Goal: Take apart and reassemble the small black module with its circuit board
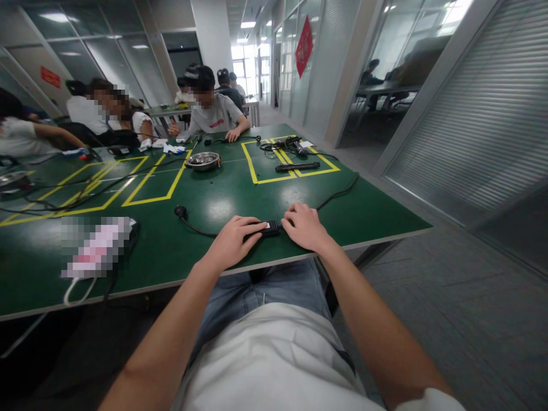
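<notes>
Close to the table's front edge lies a black power adapter [270, 228] with a ribbed end. My left hand [235, 240] closes on its left part, fingers over the top and thumb along the near side. From under that hand a cord runs left to a black plug [180, 212] resting on the table. At the adapter's right end, my right hand [305, 226] has its fingers curled down on the black cord [338, 194]. That cord goes on to the right and bends back toward the far side. My right fingertips partly hide the join between cord and adapter.
Yellow tape marks the green table [377, 220]. Beyond my hands are a black bar-shaped object [297, 166], a tangle of black cables [274, 146] and a metal bowl [203, 161]. A pixelated pink item [98, 248] lies left. A person [216, 111] sits opposite; others sit further left.
</notes>
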